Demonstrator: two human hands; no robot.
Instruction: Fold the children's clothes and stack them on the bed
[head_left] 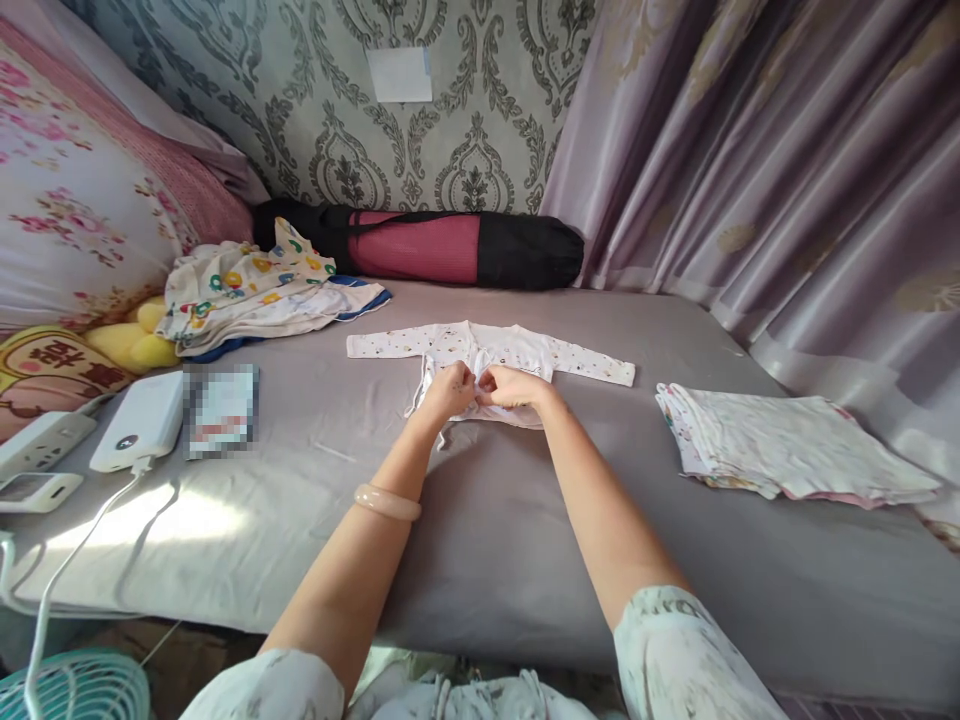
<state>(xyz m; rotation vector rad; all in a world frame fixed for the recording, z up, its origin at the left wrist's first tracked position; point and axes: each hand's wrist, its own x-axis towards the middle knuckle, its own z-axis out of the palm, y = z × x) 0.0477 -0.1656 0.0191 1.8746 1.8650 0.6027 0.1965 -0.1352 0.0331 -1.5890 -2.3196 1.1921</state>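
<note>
A small white dotted baby shirt (570, 352) lies flat on the grey bed sheet (487, 500), its sleeves spread left and right. My left hand (448, 390) and my right hand (513, 386) meet over the shirt's front, fingers pinched together on its thin white tie strings. A pale bangle (387, 502) sits on my left forearm.
A stack of folded cloths (787, 445) lies at the right. A loose pile of patterned clothes (255, 290) lies at the back left, beside floral pillows (67, 200). A rolled mat in a black bag (450, 245) rests along the wall. A power bank (142, 420) and cable lie left.
</note>
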